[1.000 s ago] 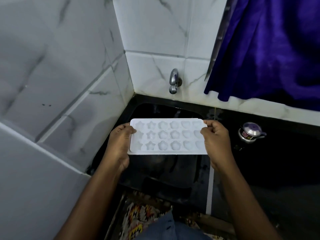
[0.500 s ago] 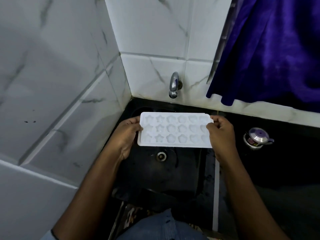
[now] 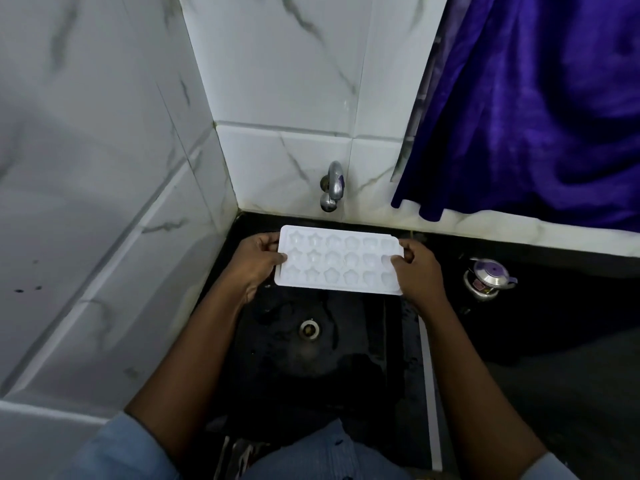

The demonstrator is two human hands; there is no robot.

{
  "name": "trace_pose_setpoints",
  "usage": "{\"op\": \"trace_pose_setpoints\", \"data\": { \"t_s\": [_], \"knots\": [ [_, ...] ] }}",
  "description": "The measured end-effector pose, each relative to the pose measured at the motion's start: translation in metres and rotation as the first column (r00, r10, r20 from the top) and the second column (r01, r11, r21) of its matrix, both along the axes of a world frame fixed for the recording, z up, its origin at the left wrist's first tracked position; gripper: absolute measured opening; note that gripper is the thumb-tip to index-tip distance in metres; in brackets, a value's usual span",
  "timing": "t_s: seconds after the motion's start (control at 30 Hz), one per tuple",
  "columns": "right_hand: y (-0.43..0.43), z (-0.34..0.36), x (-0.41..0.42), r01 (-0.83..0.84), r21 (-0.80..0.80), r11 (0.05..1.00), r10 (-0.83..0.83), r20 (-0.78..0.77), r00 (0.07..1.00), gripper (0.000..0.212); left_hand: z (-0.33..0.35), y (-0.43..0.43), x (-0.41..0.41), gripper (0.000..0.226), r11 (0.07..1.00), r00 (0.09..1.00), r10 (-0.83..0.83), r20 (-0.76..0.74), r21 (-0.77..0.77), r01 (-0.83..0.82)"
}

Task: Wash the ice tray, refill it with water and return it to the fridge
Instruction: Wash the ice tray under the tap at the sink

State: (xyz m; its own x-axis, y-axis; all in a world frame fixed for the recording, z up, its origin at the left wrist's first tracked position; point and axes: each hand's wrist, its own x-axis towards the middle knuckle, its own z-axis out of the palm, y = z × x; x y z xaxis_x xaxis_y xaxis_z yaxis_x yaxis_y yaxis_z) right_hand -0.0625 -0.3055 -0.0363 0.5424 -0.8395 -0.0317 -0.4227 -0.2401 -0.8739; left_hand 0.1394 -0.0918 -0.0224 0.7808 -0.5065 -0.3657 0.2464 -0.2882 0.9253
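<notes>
White ice tray (image 3: pixel 338 260) (moulds apparently empty) over sink (image 3: pixel 294 358), both hands' fingers (image 3: pixel 277 258) clamped on its ends.

White ice tray (image 3: pixel 337 260) gripped by left hand (image 3: pixel 254 263) and right hand (image 3: pixel 417 271), over black sink (image 3: pixel 277 358), under tap (image 3: pixel 331 186)
</notes>
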Motion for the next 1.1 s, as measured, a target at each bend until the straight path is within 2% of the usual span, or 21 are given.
{"op": "trace_pose_setpoints", "data": {
  "t_s": [0.13, 0.33, 0.57, 1.1],
  "knots": [
    [0.004, -0.001, 0.008, 0.014, -0.022, 1.000, -0.015, -0.024, 1.000, 0.029, -0.009, -0.004, 0.014, 0.049, 0.999, 0.998, -0.019, 0.058, 0.035, 0.017],
    [0.006, -0.004, 0.017, 0.030, -0.077, 0.997, -0.032, -0.024, 0.999, 0.023, -0.013, -0.001, 0.026, 0.043, 0.988, 0.962, -0.063, 0.266, 0.150, 0.024],
    [0.011, -0.004, 0.027, 0.025, -0.103, 0.994, -0.025, 0.001, 1.000, 0.021, -0.002, 0.010, 0.024, 0.039, 0.959, 0.841, -0.154, 0.518, 0.282, 0.002],
    [0.018, 0.003, 0.029, 0.021, -0.165, 0.986, -0.013, 0.051, 0.999, 0.027, 0.006, 0.021, 0.024, 0.036, 0.970, 0.786, -0.155, 0.598, 0.244, 0.006]
  ]
}}
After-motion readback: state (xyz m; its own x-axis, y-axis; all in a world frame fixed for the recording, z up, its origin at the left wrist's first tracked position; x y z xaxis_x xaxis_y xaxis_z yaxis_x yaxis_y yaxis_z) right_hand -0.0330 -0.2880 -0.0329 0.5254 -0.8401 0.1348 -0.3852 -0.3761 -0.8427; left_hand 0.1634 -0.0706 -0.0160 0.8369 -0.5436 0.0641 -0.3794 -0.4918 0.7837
